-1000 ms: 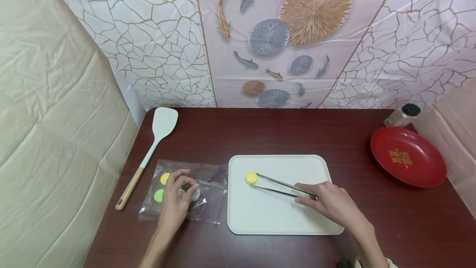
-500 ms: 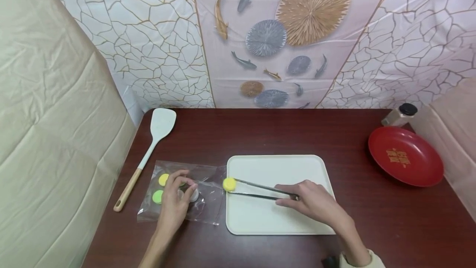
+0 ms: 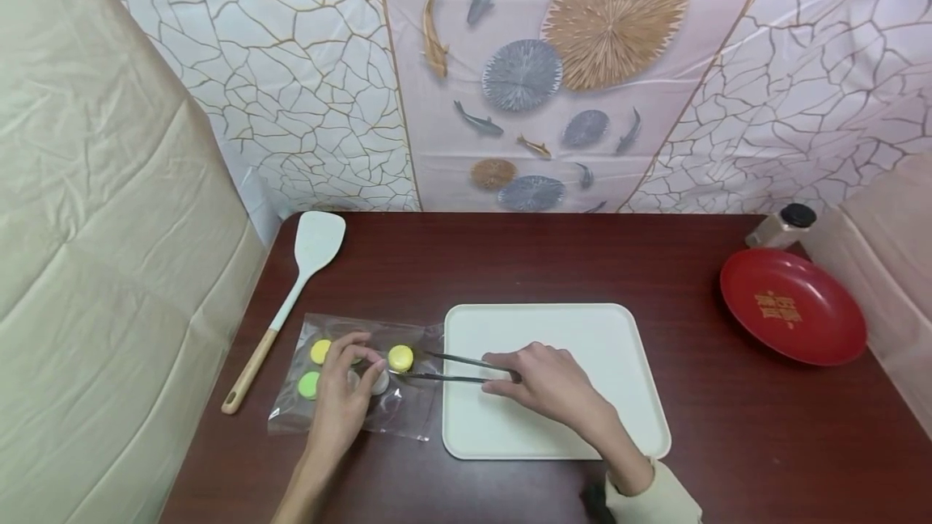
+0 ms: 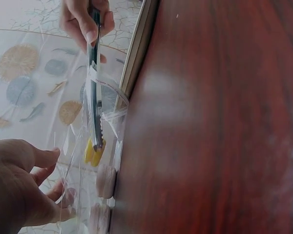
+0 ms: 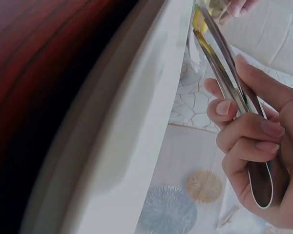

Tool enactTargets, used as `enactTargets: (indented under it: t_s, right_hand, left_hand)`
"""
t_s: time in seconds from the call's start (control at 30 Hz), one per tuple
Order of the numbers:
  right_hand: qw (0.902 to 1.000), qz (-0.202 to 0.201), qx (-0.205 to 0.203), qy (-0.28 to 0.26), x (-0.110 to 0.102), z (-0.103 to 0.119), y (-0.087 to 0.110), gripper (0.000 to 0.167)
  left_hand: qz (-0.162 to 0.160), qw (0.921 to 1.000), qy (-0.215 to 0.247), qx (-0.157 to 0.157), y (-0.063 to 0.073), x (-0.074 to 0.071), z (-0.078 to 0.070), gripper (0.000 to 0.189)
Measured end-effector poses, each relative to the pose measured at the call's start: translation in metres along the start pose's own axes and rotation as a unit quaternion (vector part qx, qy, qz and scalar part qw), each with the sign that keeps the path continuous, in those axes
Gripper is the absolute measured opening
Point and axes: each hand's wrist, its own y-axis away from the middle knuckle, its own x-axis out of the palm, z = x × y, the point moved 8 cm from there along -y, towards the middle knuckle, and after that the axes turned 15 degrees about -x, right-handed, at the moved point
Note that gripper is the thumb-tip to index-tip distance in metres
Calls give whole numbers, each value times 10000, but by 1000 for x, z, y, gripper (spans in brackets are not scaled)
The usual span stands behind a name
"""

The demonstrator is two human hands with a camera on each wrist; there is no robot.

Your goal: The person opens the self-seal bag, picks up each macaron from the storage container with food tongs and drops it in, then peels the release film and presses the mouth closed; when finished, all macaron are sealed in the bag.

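1. Patterned wall cloth (image 3: 277, 63) behind, dark red-brown table (image 3: 582, 265) in front.
2. Far left: spatula (image 3: 293, 295), head away from the person, well apart from the work.
3. Clear bag (image 3: 415, 411) next, right end at the tray. Contents: 1 yellow macaron (image 3: 320, 352), 1 green macaron (image 3: 309, 385), plus pale macarons (image 4: 106, 181) partly behind the hand in the head view.
4. Left hand (image 3: 342, 399): fingers curved, thumb and forefinger apparently pinching the upper film. Risk: if that grip slips, bag sags onto the tongs and snags.
5. Held macaron (image 3: 400, 358): between the tong tips, looks to be within the bag mouth; glare hides the exact film edge. Risk: too much squeeze cracks the shell, too little drops it. Bumping the pale macarons could knock it loose.
6. Tongs (image 3: 462, 360) reach left across the white tray (image 3: 539, 427).
7. Right hand (image 3: 549, 382): fingers wrapped around the tongs. Risk: pulling back with teeth caught in film drags the bag.
8. Far right: red plate (image 3: 830, 322), black-capped jar (image 3: 779, 226) behind it.
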Motion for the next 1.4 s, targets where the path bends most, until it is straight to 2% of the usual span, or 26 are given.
enactTargets:
  t_s: [0.23, 0.53, 0.7, 0.83, 0.93, 0.97, 1.07, 1.13, 1.2, 1.3, 1.4]
  right_hand:
    - [9997, 57, 198, 132, 7, 3, -16, 36]
    - [9995, 80, 224, 203, 17, 6, -34, 34]
    - [9995, 115, 299, 69, 20, 6, -36, 35]
    - [9992, 69, 379, -49, 15, 4, -29, 37]
    - [9990, -38, 376, -232, 1, 0, -9, 40]
    - [9988, -85, 375, -314, -6, -2, 1, 41]
    - [9964, -215, 469, -667, -28, -15, 40, 45]
    - [9932, -404, 703, -835, -44, -30, 73, 46]
    - [9885, -711, 1034, -847, -58, -49, 107, 45]
    - [9764, -1259, 1670, -531, -74, -82, 157, 40]
    - [9608, -1388, 2389, -220, -81, -114, 198, 43]
  left_hand:
    - [42, 9999, 128, 69, 0, 0, -1, 20]
    - [82, 9998, 149, 41, 0, 3, -1, 20]
    - [93, 9999, 60, -25, 0, 4, 0, 19]
    - [16, 9998, 95, 177, 0, 4, -1, 19]
    - [-18, 9989, 174, 439, -2, 6, 4, 19]
    - [-17, 9985, 209, 515, -4, 8, 11, 18]
    - [115, 9973, 103, 723, -11, 15, 31, 16]
    - [224, 9957, -22, 900, -15, 18, 36, 17]
    - [388, 9932, -246, 1074, -17, 17, 27, 15]
    - [653, 9871, -560, 1350, -18, 11, -2, 14]
    - [1049, 9793, -893, 1479, -24, 8, -22, 18]
